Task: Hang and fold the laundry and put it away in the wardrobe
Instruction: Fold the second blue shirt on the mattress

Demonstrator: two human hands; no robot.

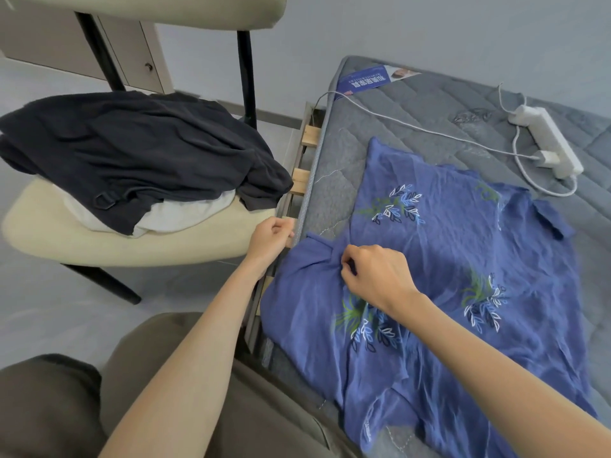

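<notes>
A blue garment with leaf prints [446, 259] lies spread on the grey mattress [413, 107]. My right hand [373, 276] rests on its left part and pinches a fold of the blue fabric. At the mattress's left edge, my left hand [271, 236] is curled, with its fingers closed beside the garment's corner; I cannot tell whether it grips the cloth. A pile of dark clothes [139, 150] over white ones [178, 213] sits on a cream chair [99, 242] to the left.
A white power strip [545, 140] with a plugged charger and cables lies on the mattress at the back right. Wooden bed slats [301, 180] show between chair and mattress. A cabinet [125, 51] stands at the back left. My legs in olive trousers [165, 391] fill the bottom left.
</notes>
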